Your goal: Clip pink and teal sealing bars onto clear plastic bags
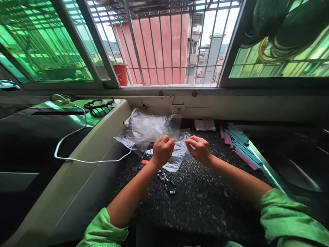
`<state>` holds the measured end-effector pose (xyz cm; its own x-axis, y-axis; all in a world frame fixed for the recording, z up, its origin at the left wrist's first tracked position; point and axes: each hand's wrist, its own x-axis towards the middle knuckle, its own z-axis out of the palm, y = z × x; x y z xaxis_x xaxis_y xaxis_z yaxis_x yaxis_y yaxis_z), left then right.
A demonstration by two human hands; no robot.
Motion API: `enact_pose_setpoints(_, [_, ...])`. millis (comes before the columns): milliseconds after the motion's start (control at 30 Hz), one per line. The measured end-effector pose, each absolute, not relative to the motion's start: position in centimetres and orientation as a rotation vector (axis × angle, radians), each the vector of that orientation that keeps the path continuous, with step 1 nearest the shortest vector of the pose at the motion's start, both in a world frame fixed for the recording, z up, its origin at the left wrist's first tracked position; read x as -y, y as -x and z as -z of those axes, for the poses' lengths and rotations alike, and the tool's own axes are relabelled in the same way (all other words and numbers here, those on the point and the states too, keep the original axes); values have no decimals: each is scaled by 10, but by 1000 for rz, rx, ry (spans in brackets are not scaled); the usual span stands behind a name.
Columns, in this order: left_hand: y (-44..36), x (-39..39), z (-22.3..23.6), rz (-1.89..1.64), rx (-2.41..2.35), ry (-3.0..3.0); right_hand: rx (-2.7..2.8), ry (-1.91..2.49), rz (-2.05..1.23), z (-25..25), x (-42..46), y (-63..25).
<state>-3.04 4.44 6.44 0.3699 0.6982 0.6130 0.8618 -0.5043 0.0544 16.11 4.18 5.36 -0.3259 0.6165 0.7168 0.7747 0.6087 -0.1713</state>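
My left hand (163, 151) is closed above the dark speckled counter, its fingers curled tight. What it grips, if anything, is too small to make out. Facing it a short way to the right, my right hand (199, 148) pinches thumb and forefinger together, and I cannot tell what is between them. A strand of shiny beads (168, 183) lies on the counter below my left wrist. Behind my hands spread crumpled clear plastic bags (151, 127). A phone (146, 159) with a lit screen is partly hidden by my left hand.
A white cable (95, 161) runs from the ledge at left toward the phone. Stacked teal and pink strips (241, 145) lie at right beside a metal edge. A small clear packet (205, 125) sits at the back, near a wall socket (178, 109). A barred window stands behind.
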Motion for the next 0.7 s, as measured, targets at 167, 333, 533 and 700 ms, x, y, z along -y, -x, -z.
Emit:
enact_pose_setpoints(167, [-6,-10,-39,904,1192,2568,2046,1154,222,-39,18,-208])
enact_pose_setpoints(333, [-33,6,-24,1017,1207,2795,2022,1189,241,-28,48,-233])
enact_pose_setpoints(533, [-34,17,-11,1069,1193,2974,1988,1124,111,-21,61,-236])
enact_pose_setpoints(700, [-27,19,-11,1076,1194,3060,1968,1116,-47,-20,62,-238])
